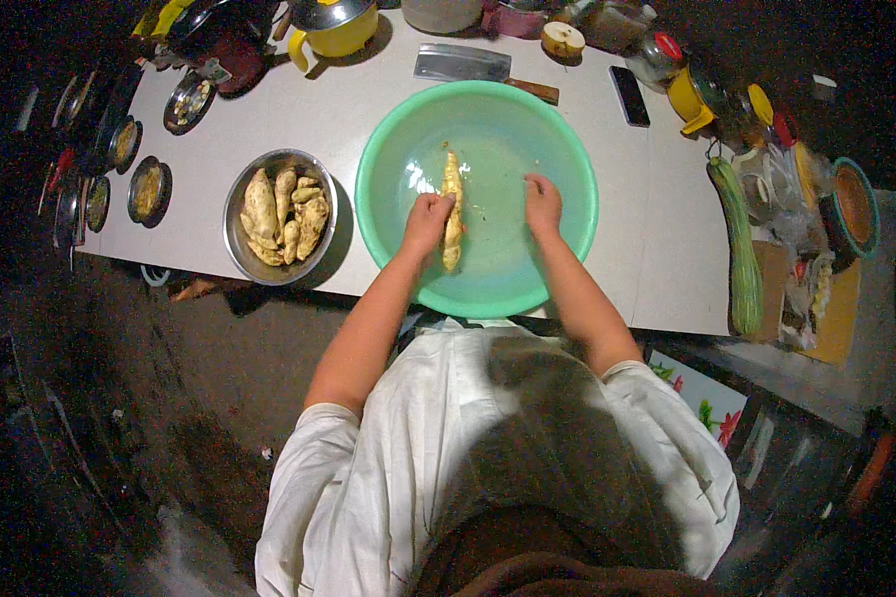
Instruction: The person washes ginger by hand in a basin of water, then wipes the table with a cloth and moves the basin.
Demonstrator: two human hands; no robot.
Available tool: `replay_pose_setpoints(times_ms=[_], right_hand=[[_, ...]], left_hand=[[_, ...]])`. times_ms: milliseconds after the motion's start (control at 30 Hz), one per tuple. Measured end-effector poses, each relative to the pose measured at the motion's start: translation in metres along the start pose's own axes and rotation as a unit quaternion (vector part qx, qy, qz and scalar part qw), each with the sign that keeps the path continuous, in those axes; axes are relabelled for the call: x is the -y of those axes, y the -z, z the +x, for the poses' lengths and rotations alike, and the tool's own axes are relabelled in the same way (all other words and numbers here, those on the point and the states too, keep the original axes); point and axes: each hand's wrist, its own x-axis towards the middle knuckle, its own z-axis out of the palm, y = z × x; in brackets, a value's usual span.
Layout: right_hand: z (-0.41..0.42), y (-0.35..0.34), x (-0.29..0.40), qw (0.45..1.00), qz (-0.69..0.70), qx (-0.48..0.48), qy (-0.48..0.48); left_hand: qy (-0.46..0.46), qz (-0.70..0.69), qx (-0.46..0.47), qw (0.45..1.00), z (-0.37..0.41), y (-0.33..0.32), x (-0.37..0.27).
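Observation:
A long, narrow, pale-yellow tuber (452, 179), likely a sweet potato, is gripped about its middle by my left hand (428, 221). It points away from me over a green plastic basin (364, 201) that holds water. My right hand (543, 205) is over the basin's right side, apart from the tuber, its fingers curled with nothing visible in them. Small dark bits float in the water. To the left of the basin, a steel bowl (231, 239) holds several more tubers (260, 205) with brown-spotted skins.
Beyond the basin lies a cleaver (463, 63) with a wooden handle (534, 91). On the white table (664, 246) are a phone (629, 97), a cut fruit half (563, 39), a yellow pot (336, 33) and small dishes (148, 191). A long green gourd (739, 254) borders the right edge.

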Motion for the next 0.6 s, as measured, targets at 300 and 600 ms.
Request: replay_pose_setpoints(times_ms=[300,600], right_hand=[[-0.039,-0.024,0.063,0.866,0.378,0.274,-0.178],[0.026,-0.02,-0.066,0.914,0.289,0.191,-0.21]], left_hand=[[0.036,-0.081,-0.055,0.995,0.037,0.004,0.029],[0.125,-0.121,0.017,0.985,0.038,-0.006,0.012]])
